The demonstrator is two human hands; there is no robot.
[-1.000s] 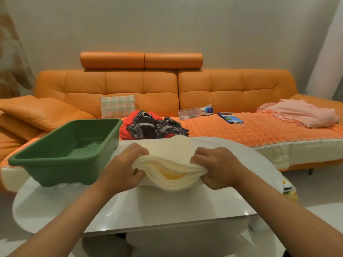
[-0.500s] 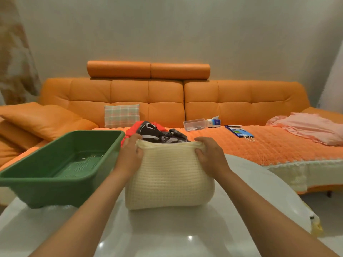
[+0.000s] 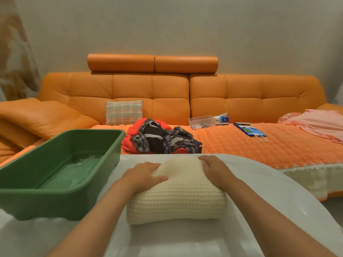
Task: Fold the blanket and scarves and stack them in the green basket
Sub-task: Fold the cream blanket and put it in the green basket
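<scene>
A cream waffle-knit blanket [image 3: 178,197], folded into a thick bundle, lies on the white table [image 3: 278,197]. My left hand [image 3: 144,175] presses flat on its left top with straight fingers. My right hand [image 3: 215,169] presses flat on its right top. The green basket [image 3: 61,199] stands on the table to the left of the blanket, with nothing visible inside it. A crumpled pile of scarves, one red [image 3: 135,128] and others dark patterned [image 3: 163,140], lies on the sofa seat behind the table.
The orange sofa [image 3: 241,97] spans the back, with a plaid cushion [image 3: 124,112], a clear plastic box [image 3: 200,121], a tissue pack [image 3: 221,119], a blue bag [image 3: 249,129] and a pink cloth [image 3: 319,123] on it.
The blanket, held upright by its top corners half a second ago, now lies flat on the table. Both hands went from gripping its edges to pressing on top.
</scene>
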